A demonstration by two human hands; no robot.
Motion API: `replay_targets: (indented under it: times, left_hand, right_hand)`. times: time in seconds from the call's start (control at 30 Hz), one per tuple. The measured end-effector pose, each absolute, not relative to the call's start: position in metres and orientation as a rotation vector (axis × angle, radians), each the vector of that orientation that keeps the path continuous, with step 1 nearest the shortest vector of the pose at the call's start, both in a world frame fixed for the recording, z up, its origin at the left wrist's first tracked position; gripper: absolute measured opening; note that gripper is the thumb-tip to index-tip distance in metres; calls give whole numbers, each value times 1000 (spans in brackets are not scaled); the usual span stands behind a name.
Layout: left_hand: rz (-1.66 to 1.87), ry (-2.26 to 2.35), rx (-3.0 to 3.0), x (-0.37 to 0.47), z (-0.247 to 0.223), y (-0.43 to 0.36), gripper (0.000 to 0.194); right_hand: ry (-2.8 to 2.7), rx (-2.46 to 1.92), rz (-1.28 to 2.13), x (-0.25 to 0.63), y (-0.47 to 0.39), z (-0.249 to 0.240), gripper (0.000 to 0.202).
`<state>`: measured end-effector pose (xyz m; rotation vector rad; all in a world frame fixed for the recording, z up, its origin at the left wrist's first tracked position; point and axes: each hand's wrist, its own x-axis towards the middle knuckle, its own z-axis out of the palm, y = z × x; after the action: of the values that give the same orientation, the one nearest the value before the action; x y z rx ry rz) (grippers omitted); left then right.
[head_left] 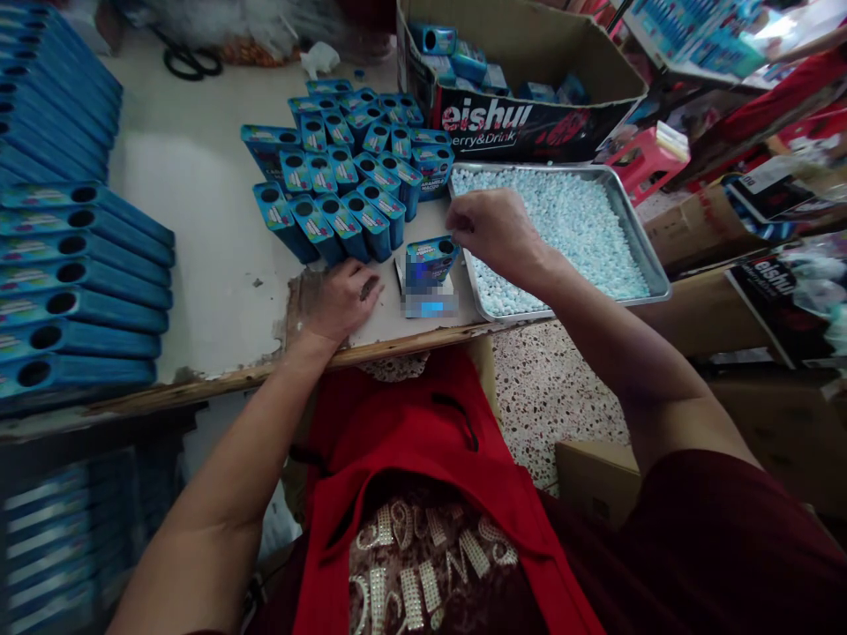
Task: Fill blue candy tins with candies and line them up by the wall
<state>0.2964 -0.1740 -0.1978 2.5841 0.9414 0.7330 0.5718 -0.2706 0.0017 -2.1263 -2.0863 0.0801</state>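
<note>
My right hand [496, 225] hovers over the left rim of a metal tray [645, 234] filled with small pale-blue and white pellets [569, 229]. Its fingers are pinched together; what lies between them, if anything, is too small to make out. Just left of those fingers, a small blue box [433, 256] stands upright on a flat base, partly blurred by pixelation, with a blue glow in front. My left hand [344, 298] rests on the table near its front edge, fingers loosely curled with nothing visible in them. Right behind it stand several upright blue boxes [331, 216] with round holes in their tops.
Many more blue boxes [79, 291] lie stacked at the left. A black-printed cardboard carton [522, 123] holding blue packs stands behind the tray. Scissors [191, 62] lie at the back left. The table's worn wooden edge [410, 339] runs before me; a pink stool [652, 163] stands beyond the tray.
</note>
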Motion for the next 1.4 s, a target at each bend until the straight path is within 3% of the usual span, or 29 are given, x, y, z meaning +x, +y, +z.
replay_targets:
  times: [0.6,0.9,1.03,1.2,1.4]
  left_hand:
    - [700,968,2605,297,-194,-177,15]
    - [714,953,2566,297,-188,-179,18]
    - [708,961,2589,297,-190,-179,17]
    - [679,958,2613,295,-193,-177,16]
    - [667,940,2622,293,-194,-174,17]
  right_hand:
    - [-1883,-2023,346,567,-273,3,17]
    - [-1935,-2112,191,569,-275,2,20]
    - [-1937,-2256,121,611,-289,-14,31]
    - [-2290,-2455,435,652,-329,-59,74]
    - [-2158,-2472,362,676,-348,-78,33]
